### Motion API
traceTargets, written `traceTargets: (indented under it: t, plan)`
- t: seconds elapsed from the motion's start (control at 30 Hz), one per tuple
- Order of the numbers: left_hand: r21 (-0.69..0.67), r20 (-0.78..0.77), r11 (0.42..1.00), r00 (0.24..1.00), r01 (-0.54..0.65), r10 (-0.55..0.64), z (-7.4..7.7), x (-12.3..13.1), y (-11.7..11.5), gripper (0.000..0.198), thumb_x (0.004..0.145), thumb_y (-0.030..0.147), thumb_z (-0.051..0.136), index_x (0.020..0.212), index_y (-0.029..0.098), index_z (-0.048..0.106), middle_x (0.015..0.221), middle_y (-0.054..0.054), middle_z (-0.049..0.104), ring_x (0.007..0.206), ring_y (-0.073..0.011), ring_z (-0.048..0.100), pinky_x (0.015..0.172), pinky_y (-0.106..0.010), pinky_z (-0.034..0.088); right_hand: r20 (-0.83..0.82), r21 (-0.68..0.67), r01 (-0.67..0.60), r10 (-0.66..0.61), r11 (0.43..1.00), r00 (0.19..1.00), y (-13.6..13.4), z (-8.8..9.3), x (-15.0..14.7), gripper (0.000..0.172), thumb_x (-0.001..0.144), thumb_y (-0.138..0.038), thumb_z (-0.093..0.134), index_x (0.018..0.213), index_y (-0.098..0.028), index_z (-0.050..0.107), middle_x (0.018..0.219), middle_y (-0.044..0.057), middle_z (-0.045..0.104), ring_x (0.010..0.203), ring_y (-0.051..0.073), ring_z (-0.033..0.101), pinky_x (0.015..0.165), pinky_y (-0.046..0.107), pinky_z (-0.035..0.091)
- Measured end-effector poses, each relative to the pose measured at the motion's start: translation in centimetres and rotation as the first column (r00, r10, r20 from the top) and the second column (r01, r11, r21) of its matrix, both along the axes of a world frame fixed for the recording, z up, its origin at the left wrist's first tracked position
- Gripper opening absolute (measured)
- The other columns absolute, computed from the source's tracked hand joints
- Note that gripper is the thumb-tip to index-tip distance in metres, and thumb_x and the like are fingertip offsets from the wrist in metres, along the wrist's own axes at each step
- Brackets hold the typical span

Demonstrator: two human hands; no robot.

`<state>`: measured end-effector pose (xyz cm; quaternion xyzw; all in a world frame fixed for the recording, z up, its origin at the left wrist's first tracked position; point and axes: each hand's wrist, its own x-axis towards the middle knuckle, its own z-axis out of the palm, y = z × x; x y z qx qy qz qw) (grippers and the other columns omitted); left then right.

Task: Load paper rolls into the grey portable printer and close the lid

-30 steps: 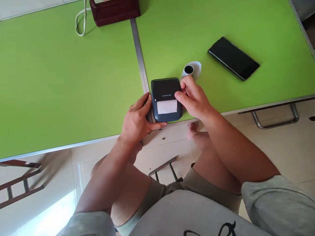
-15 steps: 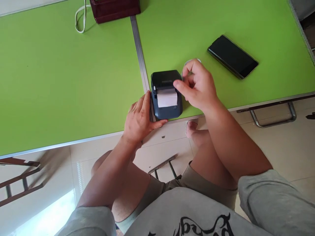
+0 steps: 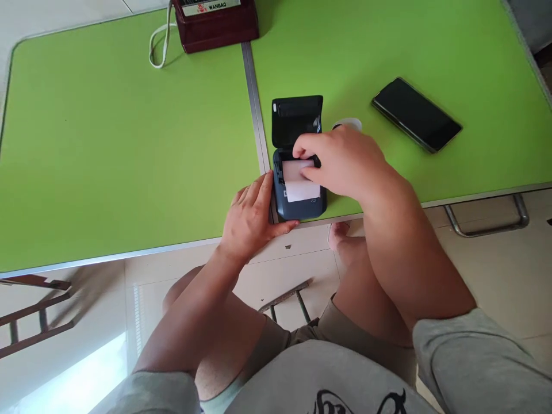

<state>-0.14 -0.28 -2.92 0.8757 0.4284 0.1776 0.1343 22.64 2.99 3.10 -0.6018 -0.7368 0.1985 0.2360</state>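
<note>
A small dark printer (image 3: pixel 302 208) stands at the table's front edge, its black lid (image 3: pixel 297 118) swung open to the back. White label paper (image 3: pixel 303 187) lies in it and hangs over its front. My left hand (image 3: pixel 252 215) rests against the printer's left side and front corner, fingers stretched and thumb along the front edge. Over the printer's opening is my right hand (image 3: pixel 340 164), thumb and curled fingers at the paper's right part. The paper lies between them, with the fingertips partly hidden.
On the green table (image 3: pixel 129 144), a black phone (image 3: pixel 417 115) lies to the right. A white round object (image 3: pixel 350 123) is partly hidden behind my right hand. A maroon box (image 3: pixel 218 26) with a white cord (image 3: pixel 157 63) stands at the back. A metal strip (image 3: pixel 254 98) crosses the table.
The printer's lid has gone from closed to open. My right hand has moved from beside the lid to the paper. My left hand stays against the printer. The view has shifted slightly.
</note>
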Motion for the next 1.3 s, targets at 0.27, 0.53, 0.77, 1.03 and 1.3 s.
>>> traceTargets:
  t: [0.27,0.53,0.77,1.03,1.3]
  plan:
    - [0.019,0.007,1.0,1.0,0.012,-0.012,-0.2,0.0,-0.1,0.101,0.091,0.081,0.052,0.158,0.007,0.037,0.15,-0.027,0.06,0.138,-0.0373,0.061,0.112,-0.051,0.051,0.055,0.009,-0.086,0.085,0.996,0.995,0.4,-0.8,0.9,0.029,0.072,-0.02,0.086,0.098,-0.029,0.076,0.067,0.0,0.061,0.066,0.016,0.048,0.065,0.031,0.03]
    - [0.05,0.0,0.998,0.999,0.04,-0.04,-0.2,-0.1,-0.2,0.1,0.093,0.08,0.05,0.157,0.004,0.036,0.148,-0.027,0.061,0.136,-0.0361,0.063,0.11,-0.051,0.053,0.131,-0.121,-0.063,0.079,0.991,0.988,-0.1,1.1,0.0,0.038,0.076,-0.013,0.075,0.111,-0.028,0.075,0.088,0.001,0.077,0.071,0.017,0.058,0.065,0.031,0.035]
    - [0.07,-0.009,0.997,0.999,0.043,-0.042,-0.1,-0.1,-0.2,0.11,0.091,0.089,0.037,0.155,0.0,0.041,0.144,-0.028,0.063,0.134,-0.0368,0.064,0.108,-0.05,0.054,-0.666,-0.203,-0.12,-0.047,0.972,0.745,-0.4,1.3,2.6,0.037,0.065,-0.03,0.079,0.1,-0.024,0.07,0.087,0.002,0.072,0.067,0.015,0.058,0.053,0.03,0.038]
    - [0.066,0.006,0.998,1.0,0.023,-0.024,-0.2,-0.1,0.1,0.114,0.087,0.092,0.039,0.158,0.003,0.04,0.145,-0.027,0.062,0.133,-0.0379,0.064,0.108,-0.051,0.054,-0.937,-0.221,0.454,-0.317,0.863,0.148,0.9,-2.8,8.1,0.034,0.061,-0.044,0.069,0.081,-0.028,0.046,0.079,-0.004,0.052,0.057,0.01,0.039,0.049,0.029,0.028]
    - [0.087,-0.039,0.996,0.999,-0.007,0.01,-0.1,0.0,0.1,0.115,0.086,0.094,0.034,0.155,0.002,0.043,0.142,-0.026,0.065,0.127,-0.0376,0.067,0.106,-0.05,0.055,-0.527,-0.036,0.641,-0.559,0.767,0.64,0.4,-5.4,8.8,0.027,0.084,-0.04,0.074,0.074,-0.027,0.053,0.06,-0.004,0.052,0.047,0.014,0.052,0.046,0.032,0.043]
